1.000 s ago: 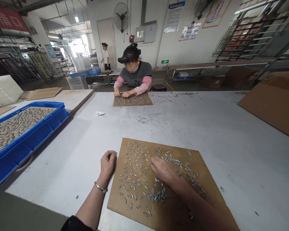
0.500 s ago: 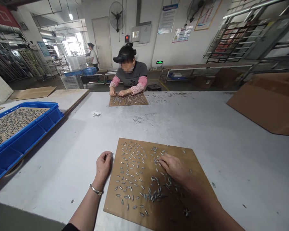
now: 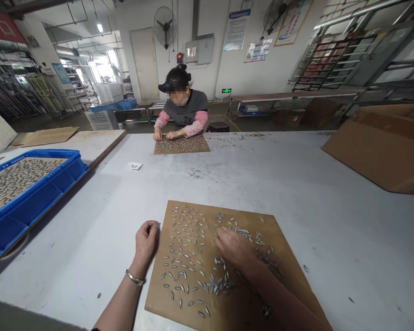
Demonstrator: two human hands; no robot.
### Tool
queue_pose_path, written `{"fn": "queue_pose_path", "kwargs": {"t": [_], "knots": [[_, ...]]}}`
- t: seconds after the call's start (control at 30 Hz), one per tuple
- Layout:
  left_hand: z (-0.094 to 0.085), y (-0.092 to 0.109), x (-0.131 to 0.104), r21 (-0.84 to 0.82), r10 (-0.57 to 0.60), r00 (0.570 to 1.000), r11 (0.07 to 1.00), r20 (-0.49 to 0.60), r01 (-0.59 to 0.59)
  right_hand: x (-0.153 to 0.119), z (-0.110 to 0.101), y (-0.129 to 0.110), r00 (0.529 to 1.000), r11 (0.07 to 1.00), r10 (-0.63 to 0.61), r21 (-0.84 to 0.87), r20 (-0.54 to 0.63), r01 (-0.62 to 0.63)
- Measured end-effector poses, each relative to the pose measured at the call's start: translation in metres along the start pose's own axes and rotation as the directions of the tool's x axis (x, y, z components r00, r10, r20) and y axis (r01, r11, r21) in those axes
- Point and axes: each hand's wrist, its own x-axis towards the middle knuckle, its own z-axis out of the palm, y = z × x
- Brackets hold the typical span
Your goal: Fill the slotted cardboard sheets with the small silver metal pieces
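A brown cardboard sheet point(image 3: 207, 257) lies on the table in front of me, scattered with many small grey metal pieces point(image 3: 218, 286), pointed at both ends. On its left side they lie spaced apart; at the middle and right they are heaped in clusters. My left hand point(image 3: 146, 241) rests curled on the table, just off the sheet's left edge. My right hand point(image 3: 234, 246) is over the middle of the sheet, fingers drawn together and pointing down among the pieces. Whatever its fingertips hold is hidden.
Left, a blue tray point(image 3: 55, 193) carries a sheet covered with similar pieces. Across the table a co-worker point(image 3: 184, 110) bends over another cardboard sheet point(image 3: 182, 146). A large cardboard box point(image 3: 382, 147) stands at right. White paper point(image 3: 134, 166) and stray pieces lie on the table.
My right hand has moved a little left and down, uncovering a cluster of pieces at the upper right of the sheet. My left hand stays curled in place. The view has shifted slightly.
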Motion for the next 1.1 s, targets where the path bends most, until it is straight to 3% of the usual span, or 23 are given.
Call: {"fn": "queue_pose_path", "kwargs": {"t": [0.17,0.3,0.4,0.5,0.7,0.8,1.0,1.1], "knots": [[-0.001,0.001,-0.001,-0.008,0.001,1.0,1.0,0.007,-0.001,0.015,0.007,-0.017,0.996,0.992,-0.087,-0.09,-0.01,0.085],[-0.002,0.0,-0.001,-0.003,-0.012,1.0,1.0,0.013,0.012,0.009,0.011,-0.005,0.99,0.99,-0.136,-0.025,-0.021,0.135],[0.0,-0.002,0.0,0.007,0.012,1.0,1.0,0.002,-0.012,0.018,-0.001,0.018,1.0,0.999,0.011,0.039,0.014,-0.012],[0.0,-0.004,0.001,0.014,0.014,1.0,1.0,0.005,-0.014,0.038,-0.017,0.039,0.98,0.983,0.178,0.018,0.083,-0.181],[-0.002,-0.008,0.001,0.026,-0.022,1.0,0.999,0.022,0.022,0.066,-0.027,0.059,0.968,0.991,0.128,0.018,0.218,-0.135],[-0.001,-0.007,0.002,0.042,-0.015,1.0,0.999,0.019,0.014,0.073,-0.028,0.053,0.976,0.994,0.084,0.056,0.199,-0.097],[-0.002,-0.004,0.001,0.035,-0.025,0.999,0.999,0.021,0.024,0.096,-0.026,0.013,0.978,0.992,0.016,0.118,0.207,-0.041],[-0.003,-0.003,0.001,0.021,-0.033,0.999,0.999,0.025,0.032,0.103,-0.025,0.009,0.976,0.991,0.02,0.127,0.217,-0.049]]}}
